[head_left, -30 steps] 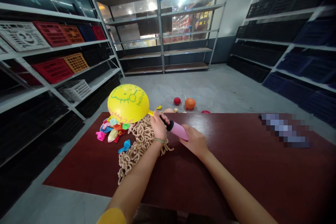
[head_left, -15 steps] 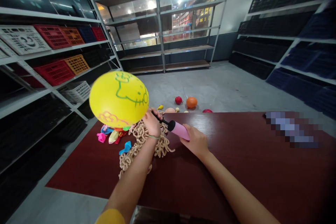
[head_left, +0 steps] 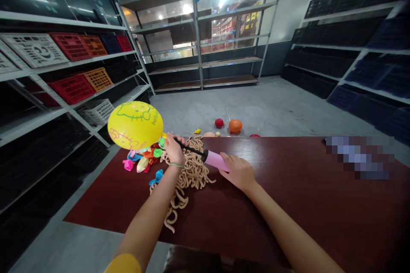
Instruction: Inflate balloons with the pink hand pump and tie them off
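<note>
Our left hand [head_left: 174, 150] gripped the neck of a yellow printed balloon [head_left: 135, 125] on the black nozzle of a pink hand pump [head_left: 216, 160], the balloon sitting at nine o'clock from that hand, while our right hand [head_left: 238, 172] cupped the pump's pink barrel. Just beside the left wrist lay a heap of tan noodle-like strands [head_left: 192, 175] on a dark red table [head_left: 288, 196], with loose deflated balloons [head_left: 137, 162] at nine o'clock from it. An orange balloon [head_left: 235, 126] sat on the concrete floor [head_left: 272, 106] at twelve o'clock from our right hand.
</note>
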The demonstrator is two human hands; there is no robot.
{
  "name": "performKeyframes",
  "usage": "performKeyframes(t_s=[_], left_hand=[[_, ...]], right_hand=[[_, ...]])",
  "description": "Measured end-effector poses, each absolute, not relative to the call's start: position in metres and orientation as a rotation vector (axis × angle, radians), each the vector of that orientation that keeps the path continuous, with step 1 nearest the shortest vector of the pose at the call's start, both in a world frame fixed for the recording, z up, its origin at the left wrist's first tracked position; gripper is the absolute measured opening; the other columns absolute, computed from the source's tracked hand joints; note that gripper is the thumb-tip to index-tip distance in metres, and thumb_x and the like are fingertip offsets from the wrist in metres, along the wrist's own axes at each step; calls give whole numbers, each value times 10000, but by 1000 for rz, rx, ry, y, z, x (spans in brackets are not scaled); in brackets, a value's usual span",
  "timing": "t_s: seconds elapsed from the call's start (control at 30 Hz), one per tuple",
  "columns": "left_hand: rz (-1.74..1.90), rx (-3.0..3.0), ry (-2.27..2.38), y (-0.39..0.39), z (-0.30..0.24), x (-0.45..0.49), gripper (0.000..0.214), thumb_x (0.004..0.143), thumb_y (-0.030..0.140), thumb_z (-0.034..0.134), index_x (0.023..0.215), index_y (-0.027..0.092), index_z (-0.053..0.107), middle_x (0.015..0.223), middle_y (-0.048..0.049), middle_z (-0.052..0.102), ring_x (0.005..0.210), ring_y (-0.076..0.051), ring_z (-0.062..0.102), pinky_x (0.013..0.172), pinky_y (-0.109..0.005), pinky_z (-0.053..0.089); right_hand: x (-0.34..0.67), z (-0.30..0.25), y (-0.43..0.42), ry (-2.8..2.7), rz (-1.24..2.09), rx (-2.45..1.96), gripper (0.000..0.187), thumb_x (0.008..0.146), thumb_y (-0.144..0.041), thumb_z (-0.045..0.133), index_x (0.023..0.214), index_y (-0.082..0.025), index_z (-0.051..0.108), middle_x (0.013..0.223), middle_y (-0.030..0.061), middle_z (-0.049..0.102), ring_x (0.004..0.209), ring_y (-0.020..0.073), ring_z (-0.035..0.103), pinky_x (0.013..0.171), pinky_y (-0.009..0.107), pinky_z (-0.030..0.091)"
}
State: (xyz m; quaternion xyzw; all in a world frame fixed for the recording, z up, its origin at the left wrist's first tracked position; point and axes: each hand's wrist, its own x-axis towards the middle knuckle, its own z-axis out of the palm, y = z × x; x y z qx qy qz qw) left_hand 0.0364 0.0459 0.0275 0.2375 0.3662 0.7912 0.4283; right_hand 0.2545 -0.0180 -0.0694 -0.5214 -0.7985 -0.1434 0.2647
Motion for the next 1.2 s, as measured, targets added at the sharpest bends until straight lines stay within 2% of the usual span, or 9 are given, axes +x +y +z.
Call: performKeyframes(t_s=[0.13, 0.3, 0.47, 0.63, 0.83, 1.1, 1.2], left_hand=[[1985, 557, 946, 39, 18, 67, 304, 910, 370, 454, 660, 215, 379, 499, 55, 397, 378, -81, 399, 385, -232, 325], [1915, 677, 891, 31, 3, 123, 387, 906, 478, 454, 645, 197, 405, 492, 55, 425, 367, -81, 428, 393, -219, 361], [1877, 675, 898, 43, 8, 86, 343, 887, 426, 491, 645, 208, 382, 474, 62, 413, 354, -87, 427, 378, -210, 359], [2002, 642, 885, 54, 33, 35, 255, 869, 371, 524, 713, 217, 393, 512, 68, 421, 380, -91, 422, 379, -205, 356], [1994, 662, 846, 43, 31, 91, 303, 877, 437, 515, 720, 211, 388, 538, 69, 417, 393, -74, 421, 393, -200, 364], [1859, 719, 689, 30, 24, 139, 350, 848, 507, 585, 787, 183, 468, 699, 2, 577, 559, -93, 573, 519, -213, 469], [1865, 689, 645, 29, 27, 143, 356, 847, 516, 586, 789, 187, 463, 677, 17, 555, 568, -96, 579, 561, -233, 502]], right_hand=[[256, -70, -16, -2122, -380, -1441, 436, 819, -340, 564, 1233, -204, 535, 914, 46, 653, 792, 204, 566, 661, 296, 296], [261, -67, -17, -1982, -368, -1535, 413, 802, -328, 570, 1193, -199, 547, 906, 46, 648, 783, 206, 567, 657, 296, 305], [255, -66, -19, -2077, -378, -1488, 430, 836, -351, 559, 1243, -219, 521, 904, 38, 656, 786, 198, 573, 657, 292, 305], [251, -67, -17, -2114, -341, -1431, 438, 845, -355, 564, 1257, -217, 509, 935, 51, 665, 802, 191, 579, 664, 287, 317], [256, -70, -14, -1960, -318, -1507, 429, 799, -305, 577, 1213, -207, 526, 903, 38, 650, 778, 194, 583, 658, 283, 338], [261, -69, -15, -1798, -207, -1557, 440, 776, -301, 592, 1205, -226, 526, 950, 40, 663, 809, 202, 616, 652, 271, 366], [261, -68, -16, -1788, -167, -1537, 454, 776, -301, 597, 1216, -224, 517, 971, 47, 669, 826, 213, 631, 660, 278, 391]])
